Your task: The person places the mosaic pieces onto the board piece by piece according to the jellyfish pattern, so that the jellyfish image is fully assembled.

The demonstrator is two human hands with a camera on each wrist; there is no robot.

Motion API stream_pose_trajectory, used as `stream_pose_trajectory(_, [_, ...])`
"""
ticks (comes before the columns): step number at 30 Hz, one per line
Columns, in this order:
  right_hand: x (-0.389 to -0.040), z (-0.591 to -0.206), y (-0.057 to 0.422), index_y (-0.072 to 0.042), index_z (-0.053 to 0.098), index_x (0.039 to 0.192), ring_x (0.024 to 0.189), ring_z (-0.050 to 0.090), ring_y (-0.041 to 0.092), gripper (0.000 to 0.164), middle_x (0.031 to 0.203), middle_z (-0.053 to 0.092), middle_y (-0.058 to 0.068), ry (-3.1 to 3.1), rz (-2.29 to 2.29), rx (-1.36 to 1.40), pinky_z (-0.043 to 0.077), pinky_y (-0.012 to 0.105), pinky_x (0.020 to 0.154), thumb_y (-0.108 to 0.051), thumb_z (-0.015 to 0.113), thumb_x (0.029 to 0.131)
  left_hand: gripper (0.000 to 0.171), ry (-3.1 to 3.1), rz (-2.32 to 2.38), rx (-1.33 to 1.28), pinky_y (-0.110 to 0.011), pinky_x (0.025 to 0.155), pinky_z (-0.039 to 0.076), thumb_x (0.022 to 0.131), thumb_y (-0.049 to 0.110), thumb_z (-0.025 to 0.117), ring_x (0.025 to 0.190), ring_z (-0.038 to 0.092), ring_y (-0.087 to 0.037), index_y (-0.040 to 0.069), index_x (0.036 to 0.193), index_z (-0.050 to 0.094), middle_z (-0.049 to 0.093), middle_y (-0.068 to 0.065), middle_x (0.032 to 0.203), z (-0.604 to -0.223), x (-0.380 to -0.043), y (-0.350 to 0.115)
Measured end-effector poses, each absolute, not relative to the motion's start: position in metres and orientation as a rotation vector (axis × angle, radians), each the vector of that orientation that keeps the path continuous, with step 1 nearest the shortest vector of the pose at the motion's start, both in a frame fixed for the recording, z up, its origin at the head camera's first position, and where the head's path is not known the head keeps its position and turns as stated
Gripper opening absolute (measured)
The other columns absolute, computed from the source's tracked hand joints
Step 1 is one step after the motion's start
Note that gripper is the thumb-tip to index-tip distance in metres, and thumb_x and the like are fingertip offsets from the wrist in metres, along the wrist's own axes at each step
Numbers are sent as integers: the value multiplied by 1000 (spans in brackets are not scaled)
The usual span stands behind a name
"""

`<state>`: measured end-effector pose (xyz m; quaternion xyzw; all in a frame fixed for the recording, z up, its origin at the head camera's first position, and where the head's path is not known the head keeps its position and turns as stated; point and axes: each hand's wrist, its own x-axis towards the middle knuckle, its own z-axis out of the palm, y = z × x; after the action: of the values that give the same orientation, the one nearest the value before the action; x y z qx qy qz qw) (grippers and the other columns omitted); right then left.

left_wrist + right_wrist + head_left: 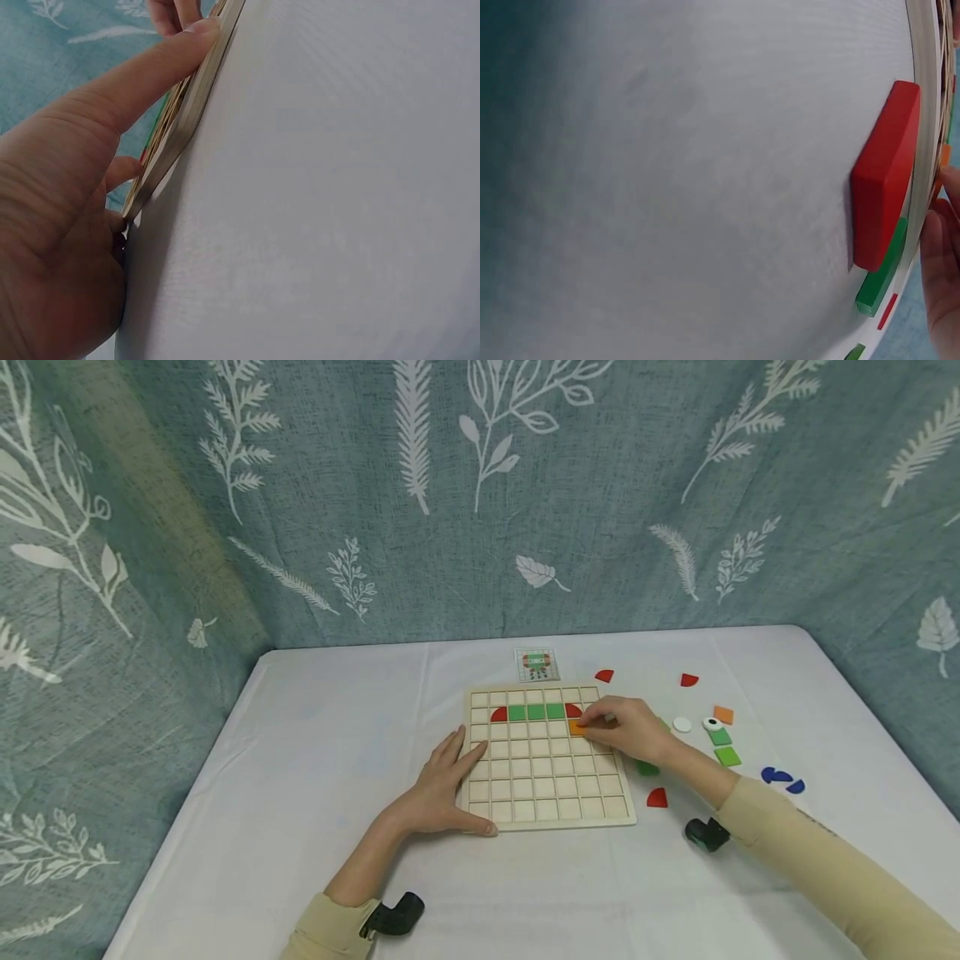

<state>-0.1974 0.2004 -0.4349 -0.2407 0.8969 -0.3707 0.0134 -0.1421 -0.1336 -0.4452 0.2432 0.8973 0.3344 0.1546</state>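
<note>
The right hand (630, 727) is pinching an orange square tile (575, 728) at the wooden grid board (555, 816), just nearside of a red quarter-circle (572, 711); the left hand (435, 789) is resting spread fingers along the board's left side.

One board (539, 767), one card (537, 666), five red pieces (657, 797), at least six green ones (727, 756), two orange ones (723, 715), three blue ones (796, 787), two white discs (682, 725).
</note>
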Motion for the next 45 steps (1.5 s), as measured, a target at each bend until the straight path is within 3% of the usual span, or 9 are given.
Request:
stream_pose_trajectory(15, [-195, -436, 202, -9, 76, 101, 95, 63, 21, 13, 102, 69, 2, 2810, -1162, -729, 54, 38, 82, -6, 72, 88, 117, 2575, 957, 693, -65, 110, 11, 65, 46, 88, 147, -7, -36, 12, 156, 23, -5, -18, 162, -445, -142, -131])
stream_pose_trajectory(28, [-177, -427, 229, -12, 70, 116, 105, 61, 28, 26, 111, 68, 7, 2754, -1236, -267, 50, 44, 86, -25, 66, 94, 117, 2576, 949, 694, -65, 110, 12, 66, 47, 88, 147, -8, -36, 12, 157, 22, -6, -18, 162, -448, -143, -133])
stream_pose_trajectory(45, [-154, -420, 293, -5, 65, 123, 98, 58, 26, 36, 115, 66, 14, 2811, -1208, -128, 49, 30, 72, -30, 62, 97, 117, 2586, 947, 714, -65, 110, 12, 65, 46, 88, 147, -6, -37, 12, 156, 23, -5, -19, 161, -447, -143, -133])
